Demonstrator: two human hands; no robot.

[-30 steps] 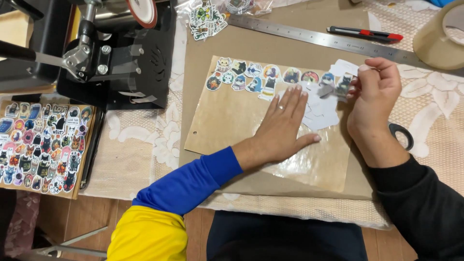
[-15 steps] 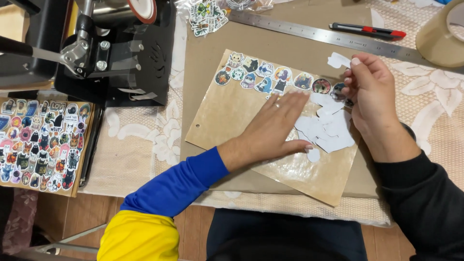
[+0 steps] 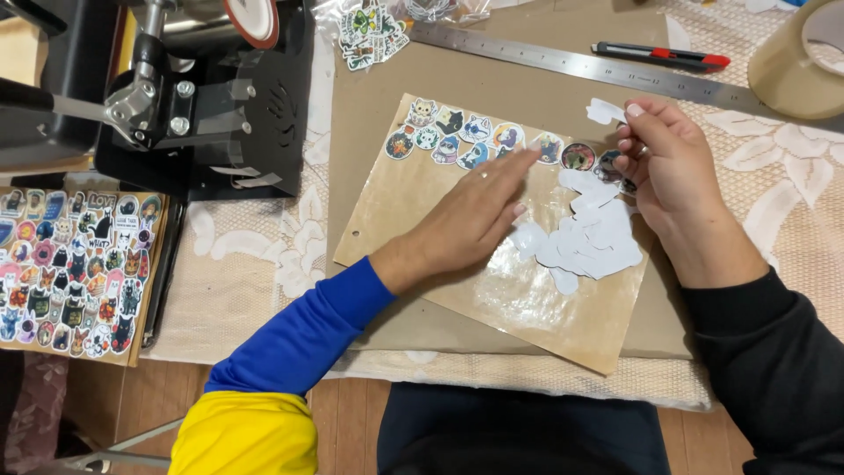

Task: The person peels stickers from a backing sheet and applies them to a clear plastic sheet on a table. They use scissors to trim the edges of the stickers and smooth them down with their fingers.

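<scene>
1. Broadly, the worktop [image 3: 255, 290] carries a pale lace cloth, with a large brown board [image 3: 387, 97] laid over its middle.
2. At the far left stands a black press machine [image 3: 185, 97] with a metal lever and a round red-rimmed part at its top.
3. On the board lies a tan sheet [image 3: 527, 308] with a glossy surface, set at a slant, one punched hole near its left corner.
4. At the left edge lies a second board covered in rows of small cartoon stickers [image 3: 70, 264].
5. Along the far side runs a long steel ruler [image 3: 571, 62]; a red and black knife [image 3: 659, 55] lies just beyond it, and a roll of tape [image 3: 800, 62] sits at the right corner.
6. The left hand [image 3: 475, 215], in a blue sleeve, lies flat on the tan sheet, fingers released and straight, their tips reaching the sticker row [image 3: 475, 136] along the sheet's upper edge.
7. The right hand [image 3: 673, 171], in a dark sleeve, is above the sheet's right end, its fingers pinched on a small white paper scrap [image 3: 605, 111].
8. Between the hands, a heap of white backing scraps [image 3: 589, 237] lies on the sheet, just beside the right hand.
9. A clear bag of stickers [image 3: 369, 31] lies at the far edge, near the press.
</scene>
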